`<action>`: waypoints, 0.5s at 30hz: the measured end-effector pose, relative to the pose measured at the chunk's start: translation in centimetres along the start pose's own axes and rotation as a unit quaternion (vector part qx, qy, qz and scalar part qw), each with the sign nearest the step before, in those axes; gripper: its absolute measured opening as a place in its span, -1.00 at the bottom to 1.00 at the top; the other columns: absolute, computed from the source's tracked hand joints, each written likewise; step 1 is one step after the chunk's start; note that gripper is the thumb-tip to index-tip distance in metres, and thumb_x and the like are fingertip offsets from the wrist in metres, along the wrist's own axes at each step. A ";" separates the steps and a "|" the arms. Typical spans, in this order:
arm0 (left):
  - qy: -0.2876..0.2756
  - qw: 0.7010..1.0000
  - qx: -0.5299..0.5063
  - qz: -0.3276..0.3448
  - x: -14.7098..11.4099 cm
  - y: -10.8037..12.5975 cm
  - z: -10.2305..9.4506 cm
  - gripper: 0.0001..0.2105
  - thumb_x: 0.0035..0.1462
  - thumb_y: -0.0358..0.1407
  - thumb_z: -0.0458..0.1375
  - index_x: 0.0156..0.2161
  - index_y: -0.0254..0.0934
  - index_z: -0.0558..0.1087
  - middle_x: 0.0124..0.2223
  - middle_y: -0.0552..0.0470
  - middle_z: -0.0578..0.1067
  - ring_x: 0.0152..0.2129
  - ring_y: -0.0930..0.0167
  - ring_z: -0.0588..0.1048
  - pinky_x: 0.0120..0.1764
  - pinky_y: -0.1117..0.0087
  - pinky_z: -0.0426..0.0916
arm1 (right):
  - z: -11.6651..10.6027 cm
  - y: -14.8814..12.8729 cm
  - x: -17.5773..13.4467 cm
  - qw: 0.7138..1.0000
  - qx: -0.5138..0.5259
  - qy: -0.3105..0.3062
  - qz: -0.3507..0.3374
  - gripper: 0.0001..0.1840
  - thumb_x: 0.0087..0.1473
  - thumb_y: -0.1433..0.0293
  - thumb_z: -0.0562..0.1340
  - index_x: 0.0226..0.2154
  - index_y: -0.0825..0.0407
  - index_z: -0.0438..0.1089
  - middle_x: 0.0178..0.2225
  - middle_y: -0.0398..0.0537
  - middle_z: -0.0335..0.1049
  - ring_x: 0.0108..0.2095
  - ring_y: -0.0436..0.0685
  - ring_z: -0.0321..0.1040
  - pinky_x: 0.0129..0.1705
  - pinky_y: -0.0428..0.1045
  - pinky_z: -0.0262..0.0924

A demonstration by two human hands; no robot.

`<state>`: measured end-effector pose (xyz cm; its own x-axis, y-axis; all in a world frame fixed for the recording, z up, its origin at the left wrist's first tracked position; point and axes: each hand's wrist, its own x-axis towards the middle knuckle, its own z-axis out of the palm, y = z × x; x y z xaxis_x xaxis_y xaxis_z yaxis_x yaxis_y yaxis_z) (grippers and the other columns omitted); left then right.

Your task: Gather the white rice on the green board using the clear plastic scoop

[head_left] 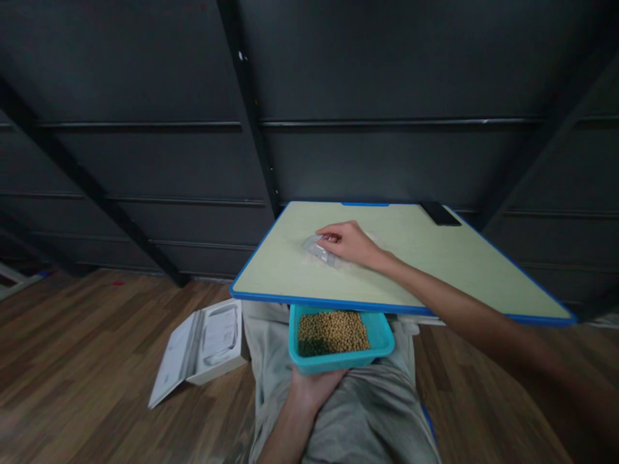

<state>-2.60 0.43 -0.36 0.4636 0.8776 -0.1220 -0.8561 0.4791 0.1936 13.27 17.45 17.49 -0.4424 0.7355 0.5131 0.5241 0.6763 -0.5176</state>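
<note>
My left hand (314,386) holds a turquoise plastic tray (341,366) from below, over my lap and just under the table's near edge. Inside lie many small round tan beans (338,328), with a patch of smaller dark green beans (313,348) at the near left. My right hand (351,241) is over the table, its thumb and fingers pinched at a thin clear plastic piece (322,251) with a curved edge. Glare blurs that piece, so its exact kind is unclear. Most of my left fingers are hidden beneath the tray.
The pale tabletop (271,270) has a blue rim. A black phone (440,213) lies at its far right corner. On the wooden floor (120,348) to the left stands an open white box (217,341) with papers inside. A dark panelled wall (387,161) rises behind the table.
</note>
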 end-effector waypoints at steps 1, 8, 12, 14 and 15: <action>0.003 1.000 0.001 -0.003 0.0 0.0 0.1 -0.56 0.38 -0.17 -0.09 0.28 0.04 0.39 0.22 -0.04 0.55 0.16 0.12 0.50 0.29 -0.15 0.22 | 0.5 -0.2 0.0 1.000 0.002 -0.009 -0.002 -0.70 0.19 0.32 0.30 -0.06 0.01 0.64 -0.21 -0.01 0.67 -0.30 0.09 0.54 -0.20 0.00 0.35; -0.015 1.000 0.002 0.012 -0.2 -0.1 0.5 -0.53 0.34 -0.26 -0.05 0.31 0.04 0.35 0.32 -0.06 0.45 0.17 0.10 0.50 0.31 -0.15 0.20 | 2.2 -1.6 0.0 0.998 -0.021 -0.041 -0.035 -0.68 0.20 0.35 0.29 -0.02 0.02 0.62 -0.16 0.04 0.66 -0.27 0.12 0.58 -0.13 0.01 0.36; 0.014 1.000 -0.006 0.018 -0.1 -0.2 0.7 -0.55 0.34 -0.26 -0.05 0.28 0.05 0.39 0.30 -0.04 0.47 0.17 0.12 0.50 0.30 -0.15 0.22 | 3.0 -2.9 1.1 0.999 -0.016 -0.024 -0.027 -0.71 0.21 0.37 0.28 -0.05 0.00 0.63 -0.19 -0.02 0.67 -0.32 0.08 0.57 -0.15 0.00 0.36; 0.019 1.000 -0.013 0.015 -0.1 -0.2 0.7 -0.55 0.34 -0.26 -0.04 0.26 0.05 0.40 0.29 -0.02 0.48 0.15 0.14 0.51 0.30 -0.13 0.22 | 3.6 -3.7 1.4 0.999 -0.013 -0.025 -0.033 -0.72 0.22 0.39 0.27 -0.06 0.00 0.63 -0.17 -0.02 0.67 -0.32 0.07 0.56 -0.15 -0.02 0.35; 0.019 1.000 -0.014 0.010 -0.1 -0.2 0.7 -0.55 0.34 -0.26 -0.04 0.26 0.06 0.40 0.29 -0.01 0.48 0.14 0.15 0.52 0.31 -0.13 0.22 | 4.0 -4.1 1.4 0.999 -0.011 -0.028 -0.039 -0.72 0.22 0.40 0.27 -0.06 0.02 0.63 -0.17 -0.01 0.67 -0.32 0.06 0.56 -0.15 -0.02 0.34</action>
<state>-2.28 0.28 0.26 0.4371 0.8860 -0.1547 -0.8717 0.4597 0.1697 7.60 15.89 17.56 -0.5217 0.6825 0.5119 0.5025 0.7307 -0.4622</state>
